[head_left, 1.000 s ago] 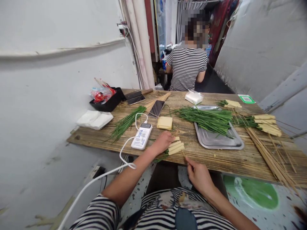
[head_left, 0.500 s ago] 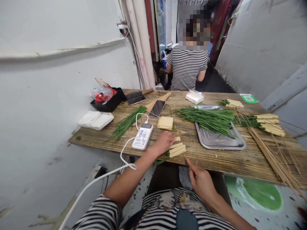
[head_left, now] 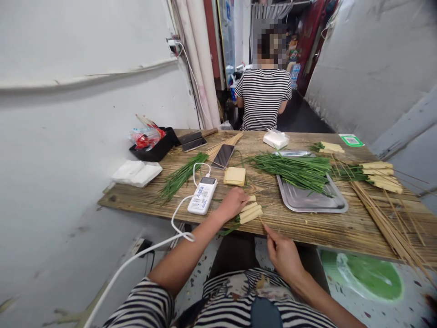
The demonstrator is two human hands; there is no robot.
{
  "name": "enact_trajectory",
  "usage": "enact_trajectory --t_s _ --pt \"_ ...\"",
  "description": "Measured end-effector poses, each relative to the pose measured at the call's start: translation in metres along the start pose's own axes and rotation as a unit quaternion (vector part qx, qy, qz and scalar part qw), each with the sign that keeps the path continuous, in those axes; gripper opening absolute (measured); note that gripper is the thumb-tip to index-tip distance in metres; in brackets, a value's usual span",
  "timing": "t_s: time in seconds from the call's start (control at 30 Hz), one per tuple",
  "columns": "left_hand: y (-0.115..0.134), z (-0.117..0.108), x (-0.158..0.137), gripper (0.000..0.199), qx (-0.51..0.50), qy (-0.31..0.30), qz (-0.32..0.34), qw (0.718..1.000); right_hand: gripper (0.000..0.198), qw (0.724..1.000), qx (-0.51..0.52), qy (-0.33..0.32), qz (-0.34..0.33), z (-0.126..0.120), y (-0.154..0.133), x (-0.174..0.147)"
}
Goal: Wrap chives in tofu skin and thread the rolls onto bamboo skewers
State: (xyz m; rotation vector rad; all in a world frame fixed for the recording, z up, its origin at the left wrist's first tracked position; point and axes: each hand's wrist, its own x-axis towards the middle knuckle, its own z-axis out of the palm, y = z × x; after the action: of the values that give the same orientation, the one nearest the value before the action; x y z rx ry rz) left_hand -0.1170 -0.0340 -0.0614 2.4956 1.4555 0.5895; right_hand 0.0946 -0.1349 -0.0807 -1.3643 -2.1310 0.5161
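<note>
Several pale yellow tofu-skin rolls (head_left: 251,214) lie side by side near the table's front edge, with green chives sticking out at their left ends. My left hand (head_left: 234,203) is closed over the upper rolls, its fingertips holding them against the wood. Just to the right and lower, my right hand (head_left: 283,250) pinches a thin bamboo skewer (head_left: 261,220), whose far end meets the lowest roll. How deep the skewer goes in cannot be made out. Behind my left hand sits a stack of square tofu-skin sheets (head_left: 235,176).
A metal tray (head_left: 314,206) bears a pile of chives (head_left: 297,171). Finished skewers (head_left: 380,176) and loose bamboo sticks (head_left: 378,223) lie at right. A white power bank (head_left: 202,196) with a cable, phone (head_left: 223,156) and more chives (head_left: 182,175) lie left. A person (head_left: 264,98) sits beyond the table.
My hands keep nearly the same position on the rolls and skewer. The view has shifted slightly, and the head of the person beyond the table has moved a little.
</note>
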Motion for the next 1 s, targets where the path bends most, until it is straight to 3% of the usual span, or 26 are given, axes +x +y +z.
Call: enact_trajectory --t_s 0.3,0.7,1.0 --pt "0.000 0.001 0.001 0.020 -0.012 0.009 -0.013 1.000 0.045 1.000 0.002 0.019 -0.009 -0.002 -0.004 -0.004" --pt "-0.001 0.000 0.002 0.024 -0.011 -0.005 -0.014 1.000 0.043 0.999 0.004 -0.029 0.028 -0.006 -0.002 0.002" --pt "-0.002 0.001 0.001 0.025 -0.015 0.002 -0.008 1.000 0.044 0.999 0.018 -0.024 0.021 -0.011 -0.004 0.003"
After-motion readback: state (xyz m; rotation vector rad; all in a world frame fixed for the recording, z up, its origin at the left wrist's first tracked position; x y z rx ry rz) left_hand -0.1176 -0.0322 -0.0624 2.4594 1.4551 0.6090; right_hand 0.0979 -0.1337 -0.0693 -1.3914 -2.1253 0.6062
